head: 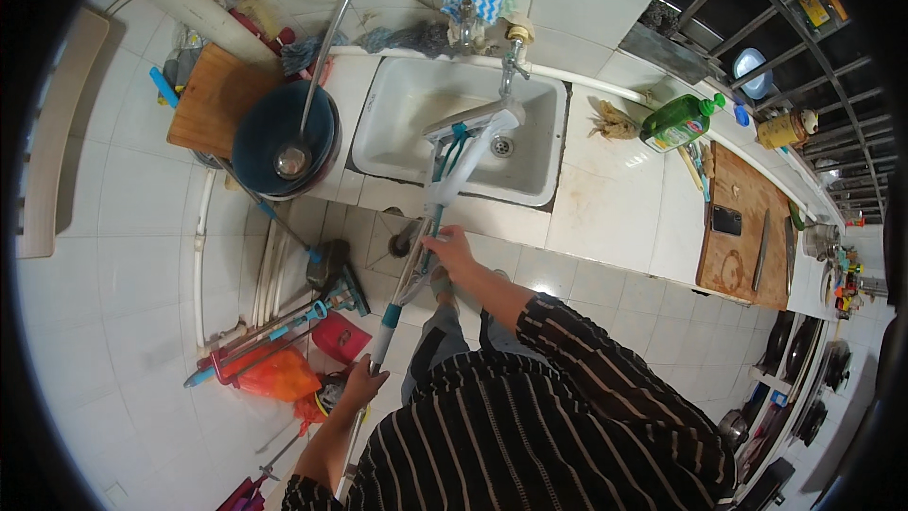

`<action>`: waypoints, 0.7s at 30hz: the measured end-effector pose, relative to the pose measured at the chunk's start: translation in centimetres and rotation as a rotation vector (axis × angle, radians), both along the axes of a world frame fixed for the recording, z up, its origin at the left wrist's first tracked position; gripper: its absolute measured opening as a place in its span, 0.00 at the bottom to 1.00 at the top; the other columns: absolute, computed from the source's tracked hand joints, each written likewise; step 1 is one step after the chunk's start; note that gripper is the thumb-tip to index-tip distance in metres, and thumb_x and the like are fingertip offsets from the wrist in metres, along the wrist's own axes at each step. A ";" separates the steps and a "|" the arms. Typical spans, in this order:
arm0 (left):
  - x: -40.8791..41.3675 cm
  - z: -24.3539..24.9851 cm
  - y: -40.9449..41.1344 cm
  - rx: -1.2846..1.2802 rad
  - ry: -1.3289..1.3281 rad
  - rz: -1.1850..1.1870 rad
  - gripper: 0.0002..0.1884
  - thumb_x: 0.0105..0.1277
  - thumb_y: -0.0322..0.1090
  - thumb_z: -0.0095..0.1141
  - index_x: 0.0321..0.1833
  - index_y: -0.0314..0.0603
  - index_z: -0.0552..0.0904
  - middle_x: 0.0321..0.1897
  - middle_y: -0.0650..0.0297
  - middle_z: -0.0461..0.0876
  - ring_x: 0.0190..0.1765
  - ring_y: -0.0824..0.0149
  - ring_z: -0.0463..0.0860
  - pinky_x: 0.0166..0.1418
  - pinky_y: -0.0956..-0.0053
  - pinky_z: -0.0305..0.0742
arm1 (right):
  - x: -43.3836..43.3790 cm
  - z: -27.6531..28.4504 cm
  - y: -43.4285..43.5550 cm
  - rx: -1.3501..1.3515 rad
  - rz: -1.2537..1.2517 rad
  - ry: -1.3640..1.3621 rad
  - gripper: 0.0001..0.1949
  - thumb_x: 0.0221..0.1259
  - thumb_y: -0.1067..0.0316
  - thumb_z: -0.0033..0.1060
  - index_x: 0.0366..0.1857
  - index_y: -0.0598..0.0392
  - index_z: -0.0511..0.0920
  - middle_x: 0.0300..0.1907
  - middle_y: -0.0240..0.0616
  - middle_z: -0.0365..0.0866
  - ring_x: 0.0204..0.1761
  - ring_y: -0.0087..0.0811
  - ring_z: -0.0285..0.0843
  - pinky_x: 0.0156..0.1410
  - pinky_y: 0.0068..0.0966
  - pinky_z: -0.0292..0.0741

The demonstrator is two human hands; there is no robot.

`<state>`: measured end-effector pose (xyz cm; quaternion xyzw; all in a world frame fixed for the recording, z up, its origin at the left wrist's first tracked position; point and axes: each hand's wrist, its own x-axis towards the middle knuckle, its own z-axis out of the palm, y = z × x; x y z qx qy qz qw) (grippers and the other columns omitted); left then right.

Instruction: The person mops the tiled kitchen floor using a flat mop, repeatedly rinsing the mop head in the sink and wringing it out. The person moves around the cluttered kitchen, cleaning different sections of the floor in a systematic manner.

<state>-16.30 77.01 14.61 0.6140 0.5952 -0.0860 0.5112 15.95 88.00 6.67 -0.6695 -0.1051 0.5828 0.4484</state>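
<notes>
A sponge mop reaches from my body into the white sink point(404, 149), its metal pole point(409, 273) slanting up to the right. The white mop head point(472, 124) lies over the basin beneath the metal tap point(509, 67), beside the drain point(502, 147). My left hand point(365, 382) wraps the lower pole, below a teal and white sleeve on it. Higher up, my right hand point(448, 248) grips the mop near its teal lever rod, just in front of the counter edge. Whether water runs from the tap I cannot tell.
Left of the sink stand a dark blue basin point(262, 128) with a metal ladle point(293, 158) and a wooden board point(213, 99). To the right are a green detergent bottle point(677, 124) and a cutting board point(738, 255) with a phone and knife. A pink dustpan point(340, 337) sits low left.
</notes>
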 end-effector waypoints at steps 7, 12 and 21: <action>-3.2 -3.1 -0.4 0.042 -0.160 0.057 0.23 0.56 0.36 0.63 0.49 0.35 0.69 0.23 0.57 0.74 0.26 0.65 0.77 0.31 0.69 0.71 | -1.5 0.8 0.7 -0.004 0.003 -0.012 0.28 0.48 0.61 0.73 0.49 0.58 0.66 0.38 0.41 0.77 0.37 0.30 0.75 0.37 0.29 0.70; -0.6 -0.4 0.1 -0.029 -0.025 0.029 0.22 0.56 0.36 0.64 0.49 0.36 0.69 0.22 0.60 0.74 0.22 0.65 0.75 0.28 0.69 0.71 | -0.9 0.5 0.2 0.001 -0.027 -0.037 0.27 0.49 0.62 0.72 0.50 0.58 0.66 0.38 0.41 0.77 0.38 0.30 0.76 0.38 0.31 0.71; -0.1 -1.8 -1.2 0.053 -0.033 -0.062 0.23 0.56 0.40 0.63 0.48 0.37 0.68 0.24 0.51 0.74 0.27 0.54 0.79 0.32 0.63 0.72 | 0.7 -0.2 -1.8 0.000 -0.042 0.098 0.26 0.49 0.66 0.69 0.51 0.59 0.65 0.35 0.40 0.78 0.36 0.29 0.75 0.37 0.31 0.71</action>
